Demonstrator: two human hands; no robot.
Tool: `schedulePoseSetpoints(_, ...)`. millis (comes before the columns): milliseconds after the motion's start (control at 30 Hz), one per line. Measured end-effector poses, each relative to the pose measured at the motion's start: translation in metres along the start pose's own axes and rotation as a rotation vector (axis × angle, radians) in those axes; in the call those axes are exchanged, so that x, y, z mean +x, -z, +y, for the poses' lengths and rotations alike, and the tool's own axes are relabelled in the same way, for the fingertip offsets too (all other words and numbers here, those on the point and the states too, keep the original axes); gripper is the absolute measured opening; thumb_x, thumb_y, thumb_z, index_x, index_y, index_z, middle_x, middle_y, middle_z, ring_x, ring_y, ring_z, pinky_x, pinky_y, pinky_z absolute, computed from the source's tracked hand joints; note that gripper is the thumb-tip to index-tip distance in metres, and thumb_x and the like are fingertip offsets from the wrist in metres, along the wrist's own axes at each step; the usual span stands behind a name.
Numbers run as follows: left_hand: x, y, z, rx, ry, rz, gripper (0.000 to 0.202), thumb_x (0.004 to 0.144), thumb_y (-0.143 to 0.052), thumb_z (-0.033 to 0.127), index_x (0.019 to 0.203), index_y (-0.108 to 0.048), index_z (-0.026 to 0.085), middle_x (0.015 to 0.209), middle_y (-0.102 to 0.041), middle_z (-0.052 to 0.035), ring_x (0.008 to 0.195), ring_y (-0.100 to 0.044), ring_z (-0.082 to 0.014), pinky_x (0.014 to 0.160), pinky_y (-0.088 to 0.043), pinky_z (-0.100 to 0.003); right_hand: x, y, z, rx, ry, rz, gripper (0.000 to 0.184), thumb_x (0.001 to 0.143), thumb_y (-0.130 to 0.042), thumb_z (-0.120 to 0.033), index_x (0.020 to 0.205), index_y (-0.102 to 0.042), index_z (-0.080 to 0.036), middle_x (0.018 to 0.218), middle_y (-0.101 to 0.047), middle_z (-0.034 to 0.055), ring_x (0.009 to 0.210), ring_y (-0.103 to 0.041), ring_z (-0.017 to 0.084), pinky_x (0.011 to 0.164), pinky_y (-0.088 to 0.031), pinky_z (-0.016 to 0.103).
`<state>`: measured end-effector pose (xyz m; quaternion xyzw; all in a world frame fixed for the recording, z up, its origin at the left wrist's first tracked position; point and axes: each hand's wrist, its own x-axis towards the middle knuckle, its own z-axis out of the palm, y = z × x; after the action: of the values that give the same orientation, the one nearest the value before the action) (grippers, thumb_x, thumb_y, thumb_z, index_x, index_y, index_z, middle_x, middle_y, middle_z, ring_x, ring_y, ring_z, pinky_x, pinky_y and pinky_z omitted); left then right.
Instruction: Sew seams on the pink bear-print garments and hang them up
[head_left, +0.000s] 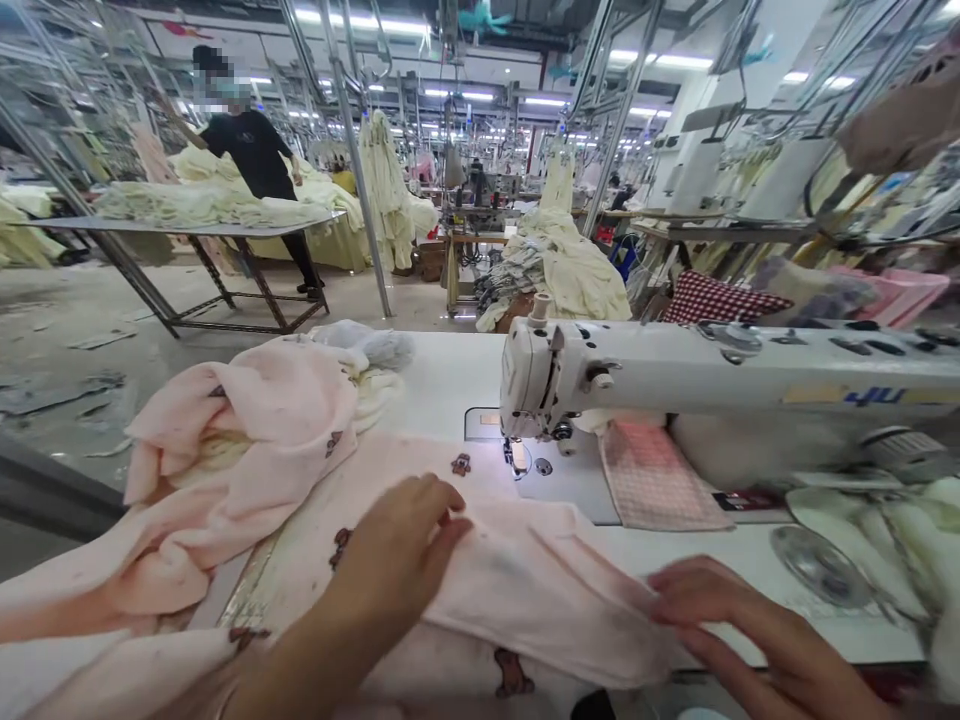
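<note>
Pink fabric, pale with small brown bear prints, spread flat over the white table in the lower middle of the frame. Long axis roughly left to right, from under the left hand toward the right hand; far edge reaching up toward the needle area. More of the same cloth heaped in a loose pile at middle left, trailing off the lower left corner.

Left hand lying palm down on the cloth at lower centre, fingers held together and curled slightly, tips pressing the fabric. Right hand at lower right, fingers stretched flat and pointing left, tips touching the cloth's right edge; whether pinching or only pressing, cannot tell.

Just beyond the fabric, white sewing machine stretching from centre to the right edge, head at the left end over a lit needle plate. Blue lettering on the arm, blurred, reading something like "JU"; rest unreadable. Pink checked cloth lying under the arm, beside the needle plate. Round metal disc on the table at right, near cream pieces.

Farther back, upper left: a person in black standing at a long table stacked with cream garments. Another cream heap at centre, red checked cloth to its right, overhead rails and strip lights across the top.
</note>
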<state>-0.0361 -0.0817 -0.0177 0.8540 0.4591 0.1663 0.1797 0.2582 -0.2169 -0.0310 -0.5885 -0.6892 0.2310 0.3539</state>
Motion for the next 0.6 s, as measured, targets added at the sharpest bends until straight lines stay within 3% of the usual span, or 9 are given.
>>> schedulePoseSetpoints(33,0.0,-0.006,0.008,0.028,-0.012,-0.109,0.019,0.089,-0.044,0.03,0.09,-0.059,0.02,0.089,-0.059,-0.0056,0.086,-0.055,-0.0227,0.075,-0.044,-0.036,0.016,-0.005,-0.007,-0.034,0.072,-0.139,0.017,0.087,-0.051,-0.027,0.095,-0.065,-0.031,0.094,-0.066,0.004,0.089,-0.062,0.02,0.074,-0.053,0.029)
schedulePoseSetpoints(100,0.0,-0.016,0.022,0.099,0.012,-0.294,0.015,0.082,-0.056,0.029,0.094,-0.062,0.02,0.094,-0.06,-0.0058,0.091,-0.055,-0.0247,0.078,-0.043,-0.037,0.048,-0.017,-0.012,-0.184,0.148,-0.287,0.024,0.091,-0.043,-0.021,0.103,-0.062,-0.026,0.098,-0.065,0.0046,0.093,-0.059,0.018,0.08,-0.05,0.031)
schedulePoseSetpoints(167,0.001,-0.022,0.028,0.143,0.051,-0.365,0.023,0.077,-0.064,0.025,0.099,-0.063,0.021,0.101,-0.059,-0.0059,0.098,-0.053,-0.026,0.082,-0.043,-0.038,0.076,-0.029,-0.007,-0.37,0.127,-0.286,0.024,0.085,-0.051,-0.018,0.106,-0.062,-0.021,0.097,-0.064,0.0069,0.091,-0.057,0.022,0.078,-0.047,0.037)
schedulePoseSetpoints(267,0.004,-0.023,0.025,0.144,0.081,-0.397,0.033,0.074,-0.067,0.022,0.106,-0.062,0.024,0.105,-0.059,-0.0055,0.102,-0.052,-0.0258,0.085,-0.042,-0.037,0.097,-0.037,0.01,-0.446,0.112,-0.272,0.016,0.076,-0.067,-0.022,0.092,-0.067,-0.02,0.082,-0.064,0.0052,0.082,-0.056,0.025,0.07,-0.044,0.038)
schedulePoseSetpoints(367,0.005,-0.023,0.022,0.14,0.048,-0.422,0.046,0.072,-0.069,0.018,0.116,-0.057,0.025,0.109,-0.058,-0.0057,0.104,-0.051,-0.0265,0.087,-0.04,-0.038,0.102,-0.036,0.022,-0.424,0.142,-0.261,0.004,0.078,-0.065,-0.024,0.075,-0.067,-0.022,0.07,-0.063,0.0021,0.074,-0.057,0.022,0.067,-0.041,0.036)
schedulePoseSetpoints(500,0.006,-0.028,0.02,0.065,-0.04,-0.347,0.063,0.071,-0.069,0.012,0.128,-0.047,0.025,0.117,-0.056,-0.0056,0.106,-0.048,-0.0254,0.09,-0.038,-0.038,0.1,-0.03,0.028,-0.334,0.212,-0.197,0.018,0.085,-0.051,-0.021,0.09,-0.068,-0.022,0.085,-0.071,0.0045,0.083,-0.061,0.023,0.077,-0.043,0.04)
schedulePoseSetpoints(600,0.006,-0.028,0.01,-0.05,-0.059,-0.278,0.042,0.079,-0.062,0.017,0.119,-0.054,0.023,0.105,-0.062,-0.0041,0.099,-0.052,-0.0229,0.088,-0.039,-0.036,0.094,-0.014,0.023,-0.238,0.259,-0.137,0.025,0.086,-0.044,-0.019,0.096,-0.067,-0.022,0.093,-0.07,0.0056,0.089,-0.063,0.021,0.078,-0.048,0.037)
